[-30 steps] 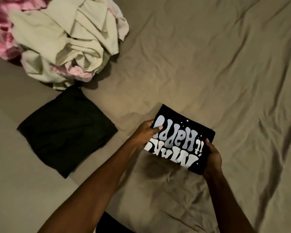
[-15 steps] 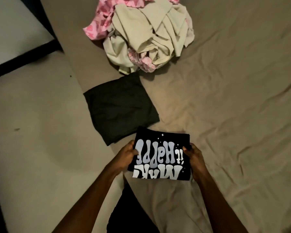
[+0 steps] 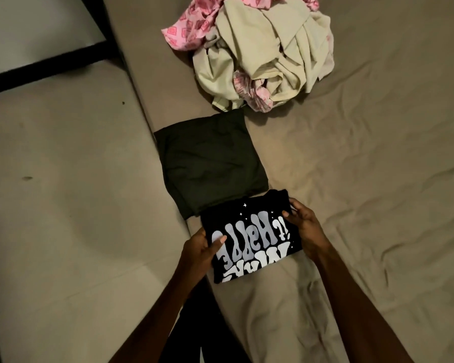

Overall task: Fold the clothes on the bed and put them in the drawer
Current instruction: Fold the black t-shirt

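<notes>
Matt black cloth of the folded printed shirt (image 3: 249, 239), with smooth pale lettering; matt, dark folded garment (image 3: 210, 163) of soft knit; crumpled cream and pink cloth pile (image 3: 262, 53); wrinkled, matt tan bed sheet (image 3: 364, 166); smooth, dull floor (image 3: 63, 179).

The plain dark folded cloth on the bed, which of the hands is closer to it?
Right. The right hand grips the printed shirt just below the dark folded cloth; the left hand grips its nearer edge.
</notes>
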The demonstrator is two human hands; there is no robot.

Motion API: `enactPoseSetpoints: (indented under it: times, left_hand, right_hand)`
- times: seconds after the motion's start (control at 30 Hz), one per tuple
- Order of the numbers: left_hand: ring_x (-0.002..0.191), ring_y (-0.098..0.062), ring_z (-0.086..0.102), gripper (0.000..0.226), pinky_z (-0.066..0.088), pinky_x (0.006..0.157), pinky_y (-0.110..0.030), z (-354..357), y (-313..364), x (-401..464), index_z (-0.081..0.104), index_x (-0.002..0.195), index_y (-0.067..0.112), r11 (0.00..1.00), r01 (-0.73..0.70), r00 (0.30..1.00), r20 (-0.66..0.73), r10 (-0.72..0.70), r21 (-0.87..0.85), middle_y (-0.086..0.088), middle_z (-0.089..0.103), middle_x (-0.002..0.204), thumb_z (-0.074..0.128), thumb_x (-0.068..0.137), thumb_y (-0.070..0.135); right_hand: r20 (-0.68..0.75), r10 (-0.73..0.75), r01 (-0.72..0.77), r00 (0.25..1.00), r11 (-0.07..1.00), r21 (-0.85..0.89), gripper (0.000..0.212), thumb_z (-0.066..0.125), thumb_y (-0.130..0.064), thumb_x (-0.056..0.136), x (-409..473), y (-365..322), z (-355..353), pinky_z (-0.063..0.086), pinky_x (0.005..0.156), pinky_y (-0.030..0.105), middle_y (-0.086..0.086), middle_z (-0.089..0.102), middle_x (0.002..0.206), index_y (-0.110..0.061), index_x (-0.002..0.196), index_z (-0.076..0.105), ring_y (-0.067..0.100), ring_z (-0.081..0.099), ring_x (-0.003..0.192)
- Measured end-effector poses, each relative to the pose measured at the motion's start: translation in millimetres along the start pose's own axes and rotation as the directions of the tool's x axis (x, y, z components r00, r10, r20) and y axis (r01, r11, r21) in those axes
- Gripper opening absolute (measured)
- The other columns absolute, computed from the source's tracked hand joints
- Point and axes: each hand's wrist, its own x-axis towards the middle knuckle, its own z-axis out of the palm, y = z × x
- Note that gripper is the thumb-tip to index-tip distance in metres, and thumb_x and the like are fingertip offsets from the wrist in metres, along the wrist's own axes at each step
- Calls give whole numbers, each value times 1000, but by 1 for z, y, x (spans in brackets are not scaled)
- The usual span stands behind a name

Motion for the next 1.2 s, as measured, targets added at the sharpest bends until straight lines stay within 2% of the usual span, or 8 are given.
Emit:
enactPoseSetpoints:
  times: [0.23,0.43,0.6,0.77,0.9,1.0,1.1,1.2]
  left_hand:
    - [100,-15,74,52,60,89,-51,-18,-35,1,70,112,35,993,116,989,-86,-117,-14,8,77,106,68,75,72]
    - [92,-10,75,28,62,85,-44,-11,-26,7,68,113,21,999,51,996,-77,-50,6,9,78,98,60,99,45]
    - [81,-6,73,28,62,73,-35,-7,-16,11,66,103,14,997,-4,998,-69,10,75,3,76,87,57,99,41]
    - [72,-13,70,37,59,65,-35,-1,-19,17,57,106,14,956,36,948,-313,60,291,5,70,77,70,92,45]
    - [93,-23,66,48,58,71,-37,14,-4,6,50,125,12,766,-52,810,-421,408,641,-5,67,106,77,89,29]
    - [138,-37,46,54,48,106,-48,27,-1,8,57,137,5,517,-244,718,-205,665,821,-21,50,146,71,92,32]
    - [155,-36,17,74,25,123,-51,32,-16,23,38,155,4,352,-286,797,18,603,891,-22,22,166,53,100,52]
    - [157,-32,10,84,23,124,-53,28,-40,37,23,161,7,313,-235,861,47,507,920,-17,9,170,41,102,64]
  right_hand:
    - [-285,11,-46,958,992,-118,28,52,10,97,17,20,17,58,79,32,13,76,99,-3,117,69,31,70,95]
    - [-279,-21,-20,960,989,-146,20,57,-14,103,18,22,23,57,84,42,14,78,94,-9,96,75,27,73,86]
    - [-296,-106,54,949,982,-178,20,55,-7,104,14,33,12,58,81,44,9,78,93,-10,101,74,24,73,84]
    - [-252,-335,128,908,794,-594,26,48,-31,104,16,46,9,57,87,48,-2,73,107,-18,114,68,20,69,98]
    - [-182,-594,155,784,470,-869,48,44,-42,104,8,38,30,45,102,44,9,53,143,-12,141,53,29,53,127]
    - [7,-569,228,822,318,-920,62,42,-44,105,4,48,49,27,117,41,9,28,167,-13,158,36,26,30,153]
    - [129,-500,248,857,179,-952,69,32,-51,107,7,67,50,18,127,43,3,11,173,-15,165,21,19,10,160]
    - [152,-476,259,866,168,-951,71,30,-51,107,16,73,49,18,128,46,2,8,174,-13,165,18,19,8,160]
